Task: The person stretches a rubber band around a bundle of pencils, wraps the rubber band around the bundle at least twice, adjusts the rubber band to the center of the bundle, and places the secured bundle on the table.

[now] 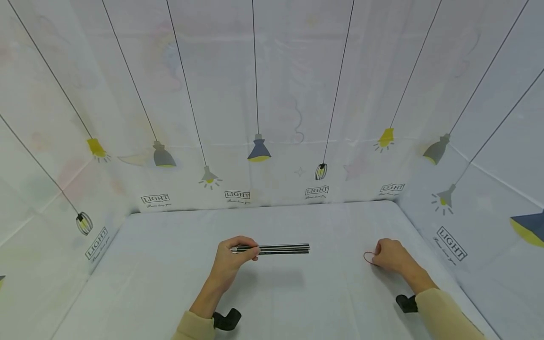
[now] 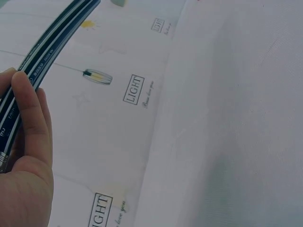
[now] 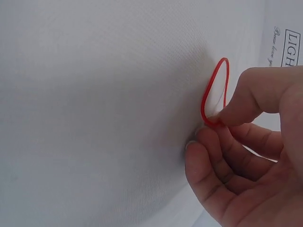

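The worktop [image 1: 272, 302] is a pale cloth-covered surface walled on three sides by a backdrop [image 1: 297, 94] printed with hanging lamps. The back wall stands well beyond both hands, the right wall is near the right hand, and a wide bare stretch of cloth lies to the left of the left hand and between the two hands.

The left hand [image 1: 231, 257] grips a bundle of pencils [image 1: 280, 249], fingers curled round one end, thumb on top. The bundle runs level, its long axis side to side across the worktop, free end pointing towards the right hand and stopping well short of it. The pencils are slim, dark, with fine pale stripes and small print along the barrels.

The right hand [image 1: 391, 256] rests on the cloth, pinching a thin red rubber band [image 3: 215, 92] between thumb and forefinger; the loop stands out as a narrow oval on the side facing the pencils.
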{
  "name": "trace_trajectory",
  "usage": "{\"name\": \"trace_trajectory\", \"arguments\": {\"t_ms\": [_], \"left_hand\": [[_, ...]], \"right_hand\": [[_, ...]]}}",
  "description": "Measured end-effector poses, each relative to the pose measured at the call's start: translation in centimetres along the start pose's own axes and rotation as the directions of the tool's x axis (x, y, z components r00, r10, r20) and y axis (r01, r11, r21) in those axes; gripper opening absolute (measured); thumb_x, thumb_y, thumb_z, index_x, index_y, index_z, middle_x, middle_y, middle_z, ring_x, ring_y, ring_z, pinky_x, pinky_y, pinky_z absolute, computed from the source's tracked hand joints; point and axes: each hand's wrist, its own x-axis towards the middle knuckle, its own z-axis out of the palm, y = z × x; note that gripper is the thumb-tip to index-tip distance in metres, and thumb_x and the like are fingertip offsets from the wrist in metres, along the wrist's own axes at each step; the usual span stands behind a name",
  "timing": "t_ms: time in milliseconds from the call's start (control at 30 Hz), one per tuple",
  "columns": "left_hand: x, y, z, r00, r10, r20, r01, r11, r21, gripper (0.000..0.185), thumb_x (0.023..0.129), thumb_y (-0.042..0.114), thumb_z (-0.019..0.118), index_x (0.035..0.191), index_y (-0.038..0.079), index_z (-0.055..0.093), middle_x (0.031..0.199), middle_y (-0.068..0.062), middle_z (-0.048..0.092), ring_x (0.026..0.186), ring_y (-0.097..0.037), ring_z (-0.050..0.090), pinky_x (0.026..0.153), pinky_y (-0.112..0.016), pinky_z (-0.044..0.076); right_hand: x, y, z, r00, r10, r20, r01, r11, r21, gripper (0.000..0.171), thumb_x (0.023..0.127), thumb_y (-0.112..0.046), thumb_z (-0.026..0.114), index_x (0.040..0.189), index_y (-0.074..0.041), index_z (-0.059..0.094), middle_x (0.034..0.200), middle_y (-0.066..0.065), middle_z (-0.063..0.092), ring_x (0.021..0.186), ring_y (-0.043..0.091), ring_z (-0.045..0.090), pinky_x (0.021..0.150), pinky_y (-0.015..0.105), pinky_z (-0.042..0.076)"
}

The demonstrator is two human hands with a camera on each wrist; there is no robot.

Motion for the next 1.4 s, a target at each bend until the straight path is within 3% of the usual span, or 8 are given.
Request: {"name": "trace_trajectory", "arguments": {"t_ms": [333, 567, 867, 1400], "left_hand": [[0.0, 0.0, 0.2, 1.000, 0.012, 0.007, -0.012, 1.000, -0.014, 0.025, 0.084, 0.010, 0.084, 0.099, -0.005, 0.072, 0.103, -0.016, 0.064, 0.080, -0.024, 0.070, 0.084, -0.038, 0.060], [0.0, -0.1, 0.1, 1.000, 0.007, 0.006, -0.006, 1.000, -0.009, 0.025, 0.084, 0.011, 0.085, 0.099, -0.004, 0.072, 0.103, -0.017, 0.064, 0.081, -0.025, 0.070, 0.086, -0.038, 0.059], [0.1, -0.1, 0.2, 1.000, 0.016, 0.008, -0.016, 0.999, -0.033, 0.028, 0.084, 0.009, 0.084, 0.101, -0.009, 0.071, 0.100, -0.013, 0.065, 0.079, -0.023, 0.069, 0.083, -0.037, 0.060], [0.0, 0.2, 0.3, 1.000, 0.023, 0.021, -0.023, 0.999, -0.034, 0.034, 0.085, 0.008, 0.082, 0.104, -0.016, 0.066, 0.100, -0.013, 0.065, 0.078, -0.022, 0.069, 0.084, -0.037, 0.060]], "right_hand": [[-0.1, -0.1, 0.0, 0.998, 0.064, -0.001, -0.064, 0.998, -0.009, 0.022, 0.082, -0.016, 0.067, 0.086, 0.005, 0.063, 0.077, 0.009, 0.061, 0.069, 0.025, 0.057, 0.062, 0.042, 0.051], [-0.3, -0.4, 0.2, 0.999, 0.050, -0.019, -0.050, 0.999, 0.001, 0.021, 0.081, -0.016, 0.067, 0.086, 0.004, 0.063, 0.077, 0.009, 0.062, 0.069, 0.024, 0.057, 0.061, 0.041, 0.051], [-0.8, -1.2, 0.0, 0.998, -0.022, -0.055, 0.024, 0.999, 0.037, 0.010, 0.086, -0.010, 0.065, 0.085, 0.001, 0.066, 0.076, 0.006, 0.061, 0.068, 0.022, 0.056, 0.057, 0.035, 0.049], [-2.4, -6.4, -0.6, 0.976, -0.204, -0.081, 0.210, 0.975, 0.077, 0.004, 0.089, -0.005, 0.068, 0.089, -0.003, 0.070, 0.077, 0.000, 0.063, 0.068, 0.016, 0.055, 0.058, 0.031, 0.050]]}}
